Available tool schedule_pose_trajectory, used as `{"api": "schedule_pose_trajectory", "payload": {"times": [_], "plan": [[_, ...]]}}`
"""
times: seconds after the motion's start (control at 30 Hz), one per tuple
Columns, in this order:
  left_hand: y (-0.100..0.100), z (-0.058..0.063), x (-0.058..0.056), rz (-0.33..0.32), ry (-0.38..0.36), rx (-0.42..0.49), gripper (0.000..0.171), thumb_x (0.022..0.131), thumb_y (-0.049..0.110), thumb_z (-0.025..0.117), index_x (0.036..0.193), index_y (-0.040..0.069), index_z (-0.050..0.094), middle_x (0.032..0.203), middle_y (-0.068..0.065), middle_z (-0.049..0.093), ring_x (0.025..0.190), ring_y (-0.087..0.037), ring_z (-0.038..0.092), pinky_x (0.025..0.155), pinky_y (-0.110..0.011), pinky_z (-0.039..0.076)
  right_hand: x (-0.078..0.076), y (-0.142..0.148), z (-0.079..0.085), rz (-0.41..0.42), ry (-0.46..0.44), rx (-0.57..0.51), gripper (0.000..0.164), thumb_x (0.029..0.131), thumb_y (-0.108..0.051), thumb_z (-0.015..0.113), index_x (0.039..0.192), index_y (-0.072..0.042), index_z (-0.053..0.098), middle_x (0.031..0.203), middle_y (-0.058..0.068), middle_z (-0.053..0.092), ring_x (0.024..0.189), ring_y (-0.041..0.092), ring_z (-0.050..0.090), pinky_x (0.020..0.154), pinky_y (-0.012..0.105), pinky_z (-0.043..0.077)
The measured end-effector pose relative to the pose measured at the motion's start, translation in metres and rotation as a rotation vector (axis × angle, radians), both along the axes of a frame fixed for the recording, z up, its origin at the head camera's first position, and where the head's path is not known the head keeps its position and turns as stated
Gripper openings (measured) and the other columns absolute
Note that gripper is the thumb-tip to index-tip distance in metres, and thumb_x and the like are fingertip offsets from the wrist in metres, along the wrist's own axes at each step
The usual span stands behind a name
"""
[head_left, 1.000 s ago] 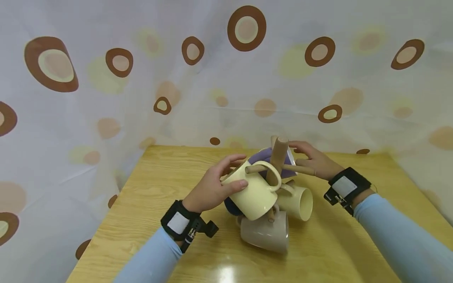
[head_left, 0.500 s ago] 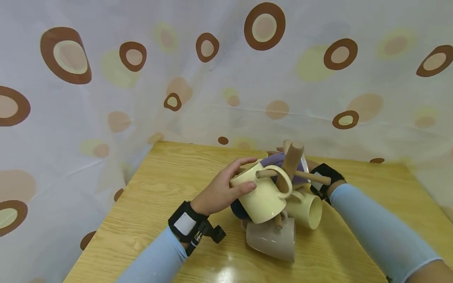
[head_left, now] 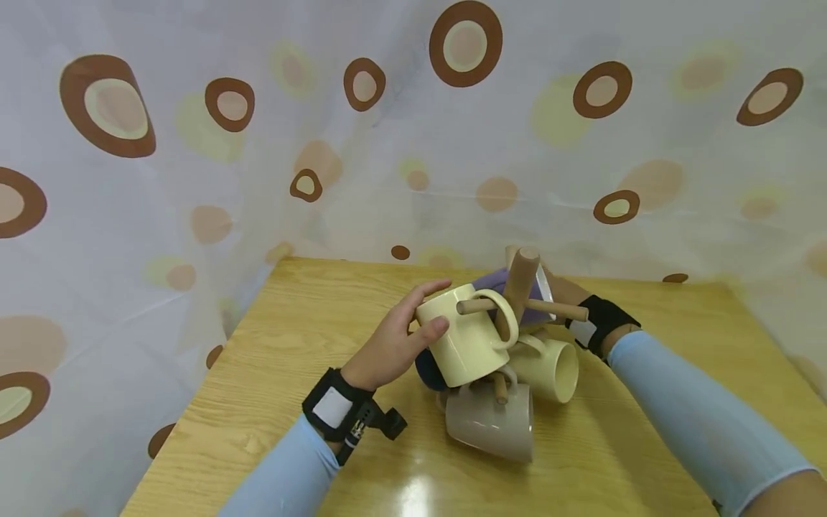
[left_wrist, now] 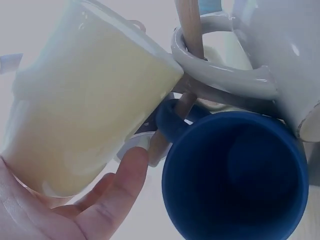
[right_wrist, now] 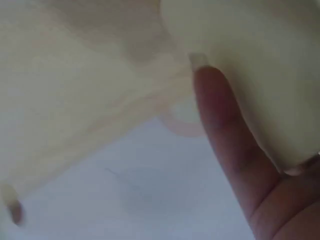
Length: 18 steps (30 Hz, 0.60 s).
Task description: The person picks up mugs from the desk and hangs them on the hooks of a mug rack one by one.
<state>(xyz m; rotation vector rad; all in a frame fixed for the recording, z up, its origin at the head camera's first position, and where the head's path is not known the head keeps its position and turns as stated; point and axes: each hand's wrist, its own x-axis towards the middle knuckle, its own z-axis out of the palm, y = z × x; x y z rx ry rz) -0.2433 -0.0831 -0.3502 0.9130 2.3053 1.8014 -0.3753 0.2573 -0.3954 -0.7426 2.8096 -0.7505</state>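
My left hand [head_left: 388,348] grips a cream mug [head_left: 455,352] near its rim, thumb on the near side. The mug is tilted, and a peg of the wooden mug tree [head_left: 522,280] passes through its handle. Behind the tree, my right hand [head_left: 565,291] is mostly hidden in the head view. In the right wrist view it holds a pale, blurred mug [right_wrist: 270,75], with a finger along its side. A purple mug [head_left: 492,278] hangs at the back of the tree. The left wrist view shows a blue mug [left_wrist: 235,185] below the left hand's mug.
Low on the tree hang a second cream mug [head_left: 545,370] at the right and a grey mug [head_left: 487,424] in front. A bare peg [head_left: 558,309] sticks out to the right. Wooden tabletop [head_left: 323,301] surrounds the tree, with a patterned curtain [head_left: 258,172] behind.
My right hand has gone from the tree's right side to behind it, its fingers now hidden. The left hand keeps its grip, and its cream mug has tipped slightly.
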Motion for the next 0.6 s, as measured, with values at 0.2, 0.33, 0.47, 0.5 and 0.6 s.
{"api": "schedule_pose_trajectory", "payload": {"times": [0.2, 0.33, 0.47, 0.5, 0.6], "plan": [[-0.001, -0.005, 0.003, 0.003, -0.026, 0.042, 0.074, 0.094, 0.065, 0.048, 0.154, 0.026, 0.029, 0.152, -0.009, 0.035, 0.123, -0.030, 0.047, 0.087, -0.042, 0.054, 0.031, 0.033, 0.000, -0.131, 0.167, 0.026, 0.067, 0.088, -0.030, 0.076, 0.141, -0.005, 0.045, 0.133, 0.030, 0.039, 0.119, 0.046, 0.043, 0.093, 0.065, 0.040], [-0.004, -0.009, 0.005, 0.004, -0.056, 0.081, 0.069, 0.099, 0.053, 0.050, 0.155, 0.025, 0.023, 0.160, -0.006, 0.022, 0.132, -0.035, 0.043, 0.085, -0.043, 0.056, 0.063, 0.053, 0.015, -0.251, 0.179, -0.188, 0.057, 0.092, -0.028, 0.069, 0.141, -0.009, 0.046, 0.142, 0.028, 0.035, 0.130, 0.048, 0.033, 0.097, 0.071, 0.030], [-0.004, -0.011, 0.009, -0.001, -0.080, 0.109, 0.066, 0.100, 0.048, 0.050, 0.156, 0.027, 0.020, 0.161, -0.004, 0.018, 0.138, -0.036, 0.038, 0.086, -0.045, 0.056, 0.102, 0.064, 0.041, -0.320, 0.246, -0.308, 0.057, 0.094, -0.023, 0.068, 0.145, -0.016, 0.044, 0.144, 0.015, 0.034, 0.122, 0.031, 0.039, 0.094, 0.045, 0.043], [-0.004, -0.011, 0.010, -0.002, -0.082, 0.114, 0.066, 0.100, 0.048, 0.051, 0.156, 0.027, 0.020, 0.161, -0.004, 0.017, 0.138, -0.036, 0.037, 0.087, -0.046, 0.056, 0.111, 0.065, 0.049, -0.331, 0.268, -0.333, 0.058, 0.094, -0.020, 0.068, 0.146, -0.017, 0.044, 0.142, 0.011, 0.035, 0.117, 0.026, 0.040, 0.089, 0.034, 0.045], [-0.004, -0.013, 0.013, 0.005, -0.085, 0.128, 0.068, 0.100, 0.050, 0.051, 0.156, 0.028, 0.020, 0.161, -0.004, 0.018, 0.137, -0.036, 0.038, 0.087, -0.048, 0.056, 0.136, 0.067, 0.069, -0.311, 0.328, -0.415, 0.061, 0.094, -0.007, 0.065, 0.149, -0.018, 0.043, 0.139, -0.002, 0.039, 0.113, 0.011, 0.044, 0.073, 0.011, 0.043]]}}
